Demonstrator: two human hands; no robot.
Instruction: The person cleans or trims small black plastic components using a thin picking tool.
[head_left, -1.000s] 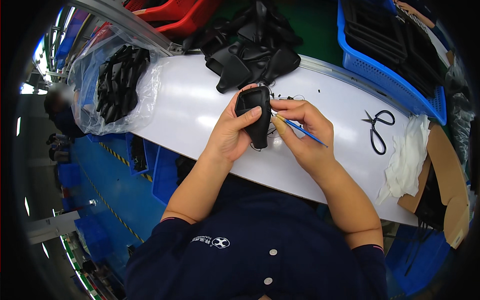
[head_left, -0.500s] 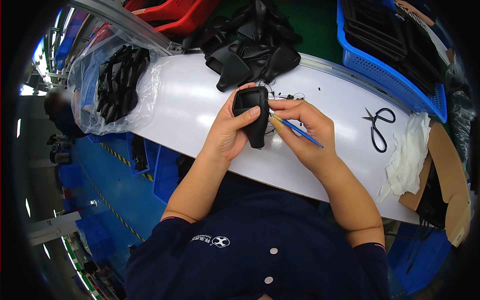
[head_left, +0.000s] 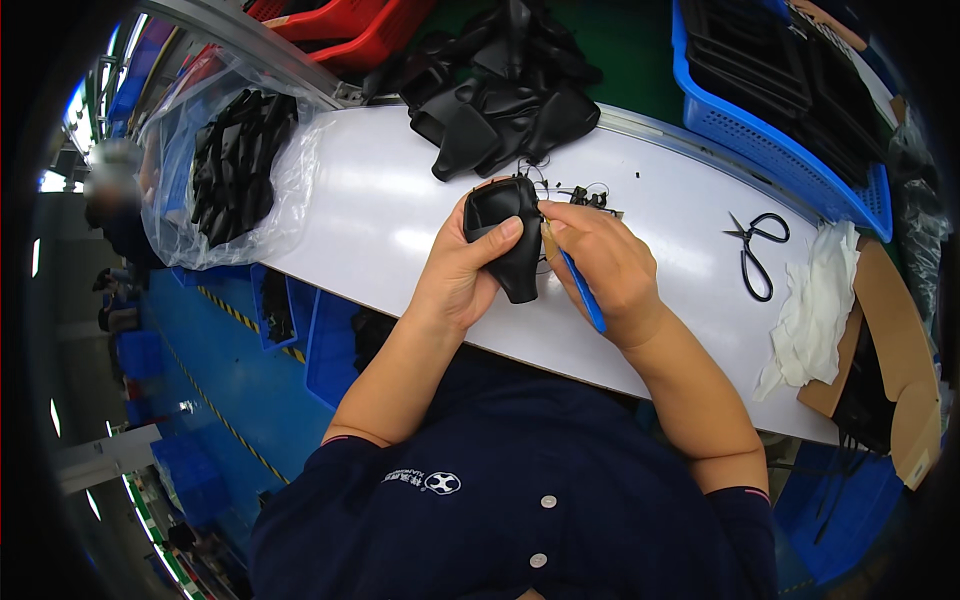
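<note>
My left hand (head_left: 465, 255) is closed round a black plastic housing (head_left: 515, 262), its thumb lying across the front. The housing has a wide, hollowed upper part and tapers to a narrow lower end. In my right hand (head_left: 612, 265) is a thin blue-handled tool (head_left: 583, 290), pinched with its handle slanting down to the right. Its tip meets the right edge of the housing, where my fingers hide it, so the kind of tool cannot be made out. Thin black wires and small black parts (head_left: 590, 198) lie on the white table just behind my hands.
Similar black housings (head_left: 465, 140) are heaped at the table's far edge. A clear bag (head_left: 300, 185) of black parts stands at left. Scissors (head_left: 752, 255), white cloths (head_left: 815, 320) and a cardboard box (head_left: 905, 360) lie at right. A blue crate (head_left: 745, 135) and red bins (head_left: 375, 40) stand behind.
The blue tool's handle has swung to point more steeply down, and my right hand has turned with it. The housing has tilted slightly in my left hand.
</note>
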